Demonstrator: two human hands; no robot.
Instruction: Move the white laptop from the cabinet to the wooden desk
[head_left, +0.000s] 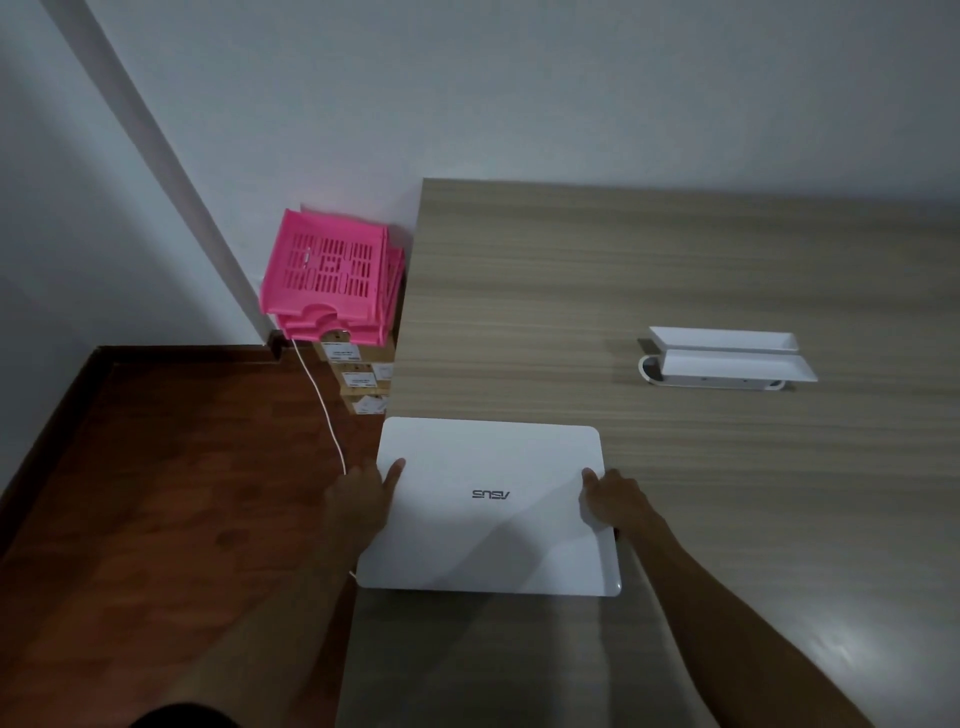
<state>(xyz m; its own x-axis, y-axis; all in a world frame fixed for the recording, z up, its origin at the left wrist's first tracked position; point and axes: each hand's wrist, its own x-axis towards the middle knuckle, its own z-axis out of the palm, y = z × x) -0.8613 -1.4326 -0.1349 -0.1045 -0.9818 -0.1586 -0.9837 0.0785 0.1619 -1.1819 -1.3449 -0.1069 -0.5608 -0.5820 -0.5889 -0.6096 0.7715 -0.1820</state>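
Note:
The closed white laptop (491, 506), logo on its lid, lies at the left front part of the wooden desk (649, 291), its left edge at the desk's left edge. My left hand (361, 499) grips the laptop's left side, thumb on the lid. On the right side, my right hand (615, 501) holds the edge with fingers on top. The cabinet is not in view.
A white two-tier tray rack (727, 358) stands on the desk to the right. Left of the desk, pink plastic baskets (330, 278) sit on stacked cardboard boxes (361, 376) by the wall. A white cable (322, 405) runs down over the reddish wood floor (171, 493).

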